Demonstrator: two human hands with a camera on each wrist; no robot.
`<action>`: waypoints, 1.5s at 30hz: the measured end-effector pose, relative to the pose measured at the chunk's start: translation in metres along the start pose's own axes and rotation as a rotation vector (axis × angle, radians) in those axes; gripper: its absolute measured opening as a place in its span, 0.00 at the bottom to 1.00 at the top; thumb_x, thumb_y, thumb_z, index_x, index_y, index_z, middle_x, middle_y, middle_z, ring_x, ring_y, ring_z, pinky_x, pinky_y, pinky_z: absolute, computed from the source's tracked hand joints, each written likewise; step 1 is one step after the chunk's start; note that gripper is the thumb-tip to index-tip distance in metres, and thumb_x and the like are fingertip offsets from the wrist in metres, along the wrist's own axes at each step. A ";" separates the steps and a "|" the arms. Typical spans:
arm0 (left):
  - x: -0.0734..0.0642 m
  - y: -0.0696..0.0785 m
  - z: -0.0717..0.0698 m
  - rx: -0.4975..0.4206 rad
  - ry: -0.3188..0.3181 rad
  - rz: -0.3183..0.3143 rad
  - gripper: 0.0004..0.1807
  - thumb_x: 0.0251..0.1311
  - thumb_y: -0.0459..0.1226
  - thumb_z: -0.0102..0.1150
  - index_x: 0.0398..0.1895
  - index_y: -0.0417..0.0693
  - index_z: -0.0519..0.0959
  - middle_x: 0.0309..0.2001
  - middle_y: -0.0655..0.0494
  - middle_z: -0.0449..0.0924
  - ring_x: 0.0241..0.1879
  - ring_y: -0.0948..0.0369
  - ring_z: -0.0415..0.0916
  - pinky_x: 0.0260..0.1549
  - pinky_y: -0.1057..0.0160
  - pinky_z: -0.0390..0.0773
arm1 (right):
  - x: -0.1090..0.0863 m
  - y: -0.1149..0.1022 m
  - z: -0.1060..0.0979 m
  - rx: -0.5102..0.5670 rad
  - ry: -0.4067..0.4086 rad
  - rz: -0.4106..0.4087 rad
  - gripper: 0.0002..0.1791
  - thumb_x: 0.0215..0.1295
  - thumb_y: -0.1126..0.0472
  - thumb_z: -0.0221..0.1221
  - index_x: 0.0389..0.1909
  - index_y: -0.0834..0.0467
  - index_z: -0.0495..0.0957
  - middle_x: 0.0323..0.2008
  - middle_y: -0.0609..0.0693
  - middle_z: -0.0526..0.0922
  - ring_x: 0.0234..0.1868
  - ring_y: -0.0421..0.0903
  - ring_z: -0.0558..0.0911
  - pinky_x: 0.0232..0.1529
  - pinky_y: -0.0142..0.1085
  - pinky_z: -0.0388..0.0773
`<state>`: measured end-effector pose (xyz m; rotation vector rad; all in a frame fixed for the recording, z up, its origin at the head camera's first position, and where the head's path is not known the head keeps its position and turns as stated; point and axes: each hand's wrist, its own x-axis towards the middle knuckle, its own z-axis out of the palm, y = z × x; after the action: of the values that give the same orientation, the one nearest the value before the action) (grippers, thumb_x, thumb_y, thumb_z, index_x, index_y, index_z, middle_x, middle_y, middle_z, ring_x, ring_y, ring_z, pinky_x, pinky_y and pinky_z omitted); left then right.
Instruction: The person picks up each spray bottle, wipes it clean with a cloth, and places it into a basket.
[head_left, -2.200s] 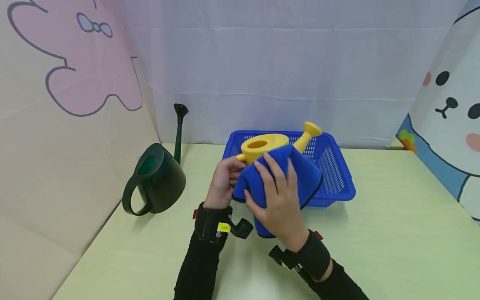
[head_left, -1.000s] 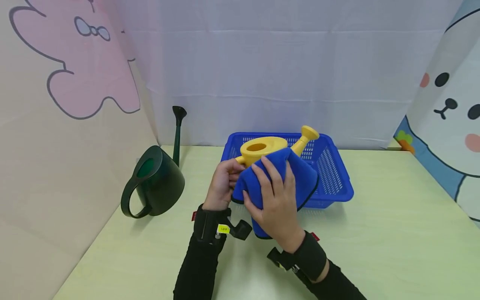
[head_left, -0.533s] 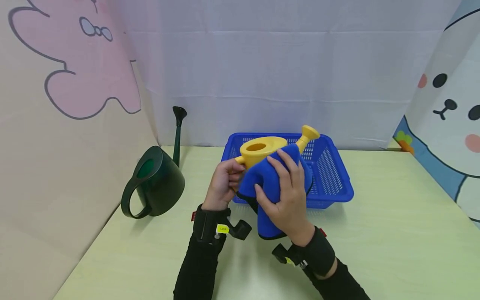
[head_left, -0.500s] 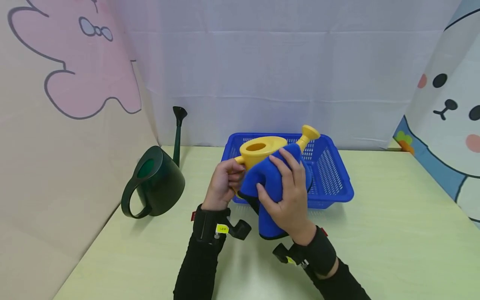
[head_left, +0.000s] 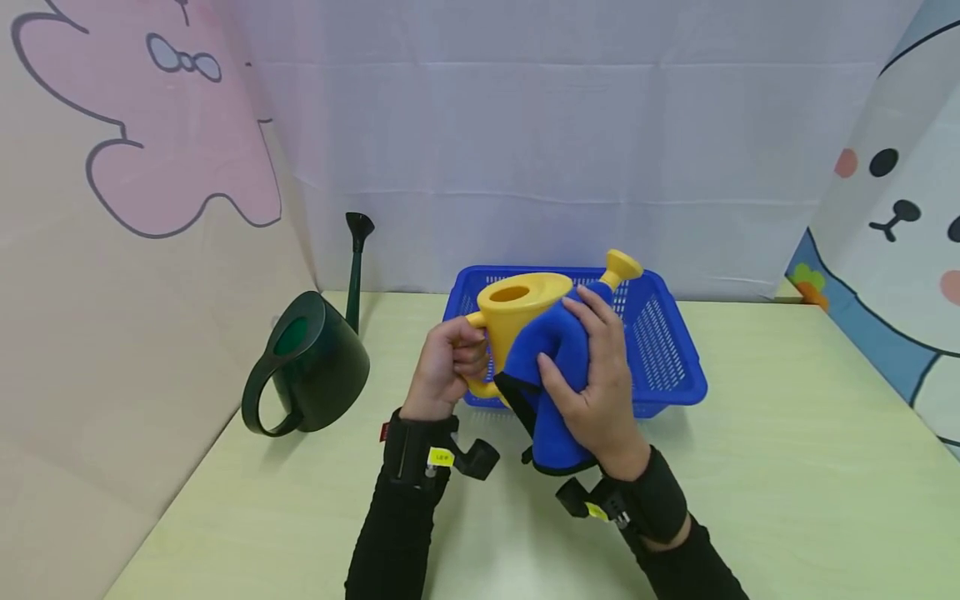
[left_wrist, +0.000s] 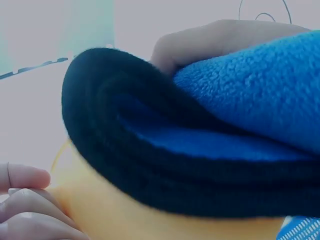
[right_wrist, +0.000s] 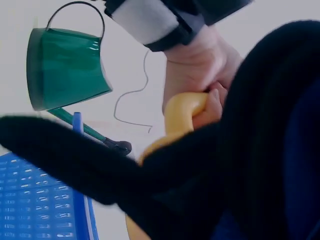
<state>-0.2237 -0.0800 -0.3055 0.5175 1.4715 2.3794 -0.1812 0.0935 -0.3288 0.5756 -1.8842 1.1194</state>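
Observation:
My left hand (head_left: 448, 367) grips the handle of a yellow watering can (head_left: 517, 310), its fingers curled round it. The can is held upright in front of the basket, with its spout pointing up and to the right. A blue cloth (head_left: 551, 350) with a black hem wraps the can's right side and the lower spout. My right hand (head_left: 596, 383) holds this cloth against the can, fingers bent over it near the spout's base. In the left wrist view the folded black hem (left_wrist: 95, 115) hides much of the yellow body. Dark folds fill much of the right wrist view.
Behind the can stands a blue perforated basket (head_left: 667, 354) on the pale table (head_left: 787, 450). To the left is a dark green watering can (head_left: 330, 375), its long spout upward near the back curtain (head_left: 525, 150). A printed side curtain (head_left: 97, 333) borders the table's left.
My right hand has slid the cloth to the right, up toward the spout, uncovering more of the can's yellow body and handle. The left hand keeps its grip nearly in place.

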 end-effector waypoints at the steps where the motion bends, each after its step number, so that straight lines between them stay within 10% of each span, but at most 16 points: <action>1: 0.000 0.000 0.000 -0.002 0.002 0.000 0.20 0.53 0.30 0.32 0.06 0.55 0.57 0.05 0.69 0.56 0.06 0.70 0.52 0.11 0.72 0.50 | -0.001 -0.002 0.002 -0.023 0.005 -0.011 0.31 0.60 0.46 0.51 0.58 0.62 0.65 0.63 0.59 0.62 0.63 0.55 0.64 0.60 0.49 0.64; 17: 0.002 -0.005 0.007 -0.005 0.178 -0.046 0.14 0.51 0.29 0.37 0.12 0.51 0.65 0.07 0.69 0.55 0.05 0.72 0.51 0.08 0.77 0.51 | -0.016 -0.016 0.027 -0.438 0.015 -0.343 0.28 0.63 0.44 0.47 0.55 0.60 0.70 0.59 0.62 0.68 0.62 0.68 0.63 0.62 0.59 0.58; 25: 0.003 -0.005 0.008 -0.008 0.142 -0.036 0.13 0.52 0.29 0.37 0.14 0.51 0.64 0.08 0.68 0.55 0.06 0.72 0.51 0.08 0.77 0.51 | -0.008 -0.008 0.017 -0.293 0.058 -0.318 0.27 0.60 0.44 0.51 0.52 0.61 0.72 0.57 0.62 0.69 0.60 0.63 0.67 0.63 0.57 0.57; 37: 0.000 -0.001 0.001 0.012 0.002 -0.006 0.20 0.52 0.30 0.33 0.06 0.55 0.57 0.05 0.69 0.55 0.06 0.70 0.51 0.11 0.71 0.50 | 0.001 0.009 -0.007 0.064 0.009 -0.058 0.31 0.58 0.44 0.52 0.56 0.63 0.68 0.62 0.58 0.66 0.60 0.52 0.69 0.60 0.34 0.67; 45: 0.002 -0.006 0.002 0.010 0.016 -0.007 0.19 0.52 0.30 0.33 0.07 0.54 0.57 0.05 0.69 0.55 0.06 0.70 0.51 0.11 0.71 0.50 | -0.002 0.007 0.000 -0.018 0.028 -0.076 0.32 0.59 0.42 0.51 0.55 0.62 0.69 0.62 0.59 0.65 0.60 0.55 0.67 0.59 0.41 0.67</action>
<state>-0.2240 -0.0754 -0.3100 0.4958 1.4902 2.3782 -0.1852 0.0971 -0.3335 0.6132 -1.8315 1.0546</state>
